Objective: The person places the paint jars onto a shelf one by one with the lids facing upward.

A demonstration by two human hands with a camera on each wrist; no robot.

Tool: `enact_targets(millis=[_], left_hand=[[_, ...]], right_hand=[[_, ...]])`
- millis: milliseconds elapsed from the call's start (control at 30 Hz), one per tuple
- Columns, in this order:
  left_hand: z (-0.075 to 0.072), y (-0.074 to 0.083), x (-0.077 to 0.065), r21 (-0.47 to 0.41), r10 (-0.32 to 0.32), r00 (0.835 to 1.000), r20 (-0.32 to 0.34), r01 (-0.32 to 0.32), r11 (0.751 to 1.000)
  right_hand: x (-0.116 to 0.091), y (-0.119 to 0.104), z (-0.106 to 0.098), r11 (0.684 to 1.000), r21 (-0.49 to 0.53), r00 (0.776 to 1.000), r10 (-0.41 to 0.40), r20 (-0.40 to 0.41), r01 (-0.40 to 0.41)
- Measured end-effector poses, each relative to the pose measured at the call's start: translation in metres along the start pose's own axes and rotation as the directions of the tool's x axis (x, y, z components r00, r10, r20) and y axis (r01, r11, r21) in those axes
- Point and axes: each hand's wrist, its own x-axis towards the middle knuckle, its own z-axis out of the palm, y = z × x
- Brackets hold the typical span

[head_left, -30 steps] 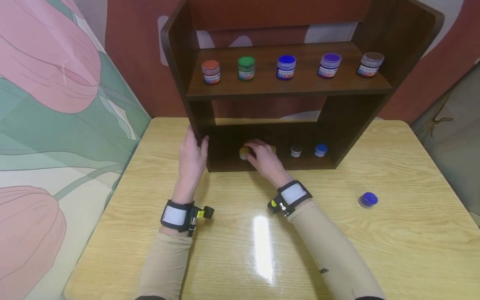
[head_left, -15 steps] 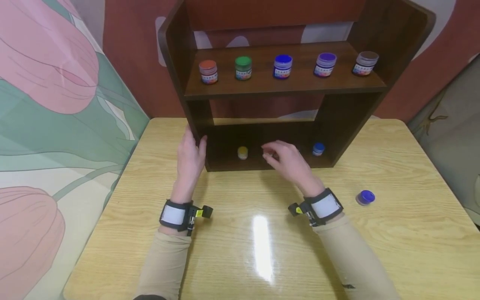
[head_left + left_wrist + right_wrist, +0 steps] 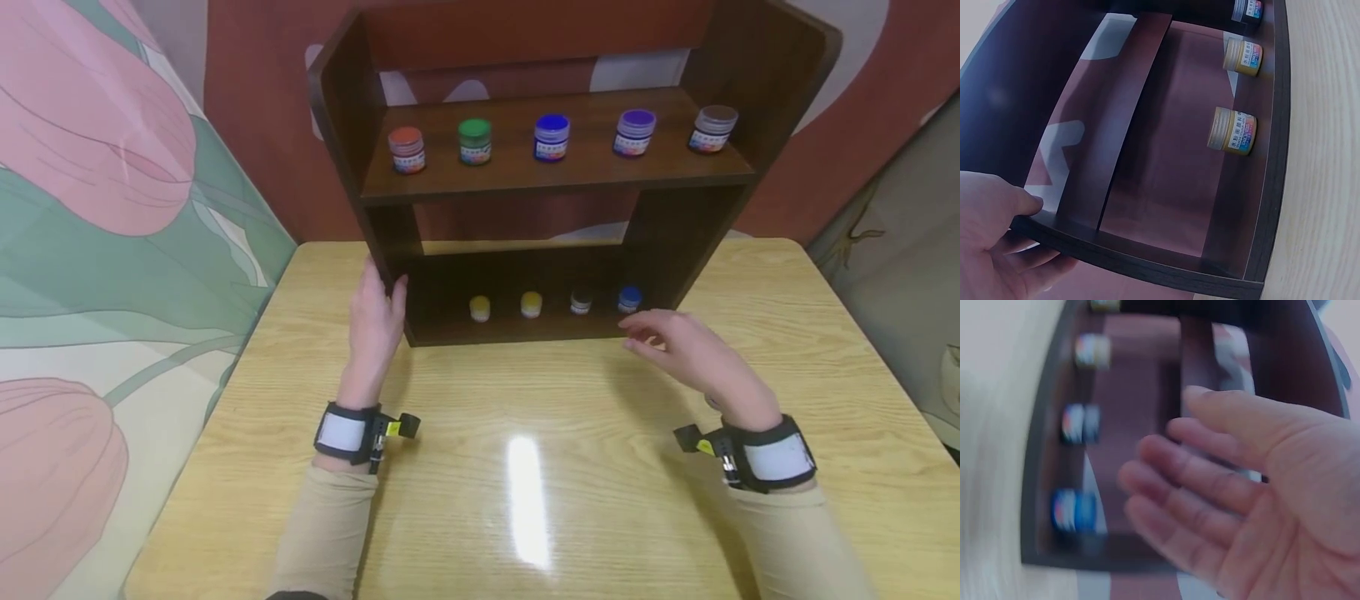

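My left hand [image 3: 375,321] holds the left side panel of a dark brown wooden shelf [image 3: 555,190]; in the left wrist view the thumb lies on the inner side and the fingers pass behind the panel. Bare of any object, my right hand [image 3: 690,354] hovers in front of the shelf's lower right corner, its fingers loosely bent. On the lower level stand two yellow paint jars [image 3: 480,309] [image 3: 531,305], a dark-lidded jar [image 3: 581,302] and a blue paint jar [image 3: 630,299], the last nearest my right hand. The right wrist view is blurred.
Along the upper board stand a red-lidded jar [image 3: 407,151], a green jar [image 3: 475,142], a blue jar [image 3: 552,138], a purple jar [image 3: 635,133] and a brown-lidded jar [image 3: 713,129]. A sliver of another jar [image 3: 712,403] shows beside my right wrist on the wooden table [image 3: 450,517].
My right hand has left the left yellow jar and moved right, past the other lower jars, to the right corner. It now mostly covers the jar on the table. My left hand keeps its hold.
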Motion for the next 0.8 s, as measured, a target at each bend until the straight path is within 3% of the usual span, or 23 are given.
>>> enact_targets(millis=[133,233,300,467,567,633,667,733,800], left_hand=[[0.000,-0.001,0.000,0.002,-0.001,1.000,0.001,0.001,1.000],[0.000,-0.001,0.001,0.003,0.000,1.000,0.003,0.000,1.000],[0.001,-0.001,0.001,0.005,0.005,1.000,0.000,-0.005,1.000],[0.002,-0.003,0.002,0.009,0.017,1.000,-0.008,-0.017,1.000],[0.002,-0.003,0.002,0.010,0.018,1.000,-0.010,-0.018,1.000],[0.002,-0.002,0.002,0.011,0.017,1.000,-0.011,-0.017,1.000],[0.002,-0.002,0.002,0.009,0.018,1.000,-0.012,-0.018,1.000],[0.002,-0.002,0.002,0.007,0.018,1.000,-0.010,-0.018,1.000],[0.002,-0.002,0.002,0.008,0.018,1.000,-0.009,-0.017,1.000]], right_hand=[[-0.012,0.019,-0.013,0.995,-0.034,0.992,0.094,0.088,-0.091],[-0.018,0.032,-0.018,0.980,-0.092,0.963,0.191,0.189,-0.177],[-0.022,0.040,-0.021,0.954,-0.134,0.920,0.296,0.258,-0.269],[-0.031,0.050,-0.027,0.845,-0.199,0.758,0.534,0.375,-0.496],[-0.035,0.053,-0.027,0.817,-0.170,0.708,0.566,0.422,-0.552],[-0.036,0.053,-0.026,0.808,-0.146,0.690,0.569,0.448,-0.571],[-0.037,0.054,-0.025,0.814,-0.140,0.693,0.559,0.455,-0.564],[-0.037,0.057,-0.023,0.830,-0.134,0.705,0.534,0.466,-0.541],[-0.036,0.060,-0.022,0.858,-0.138,0.731,0.497,0.467,-0.495]])
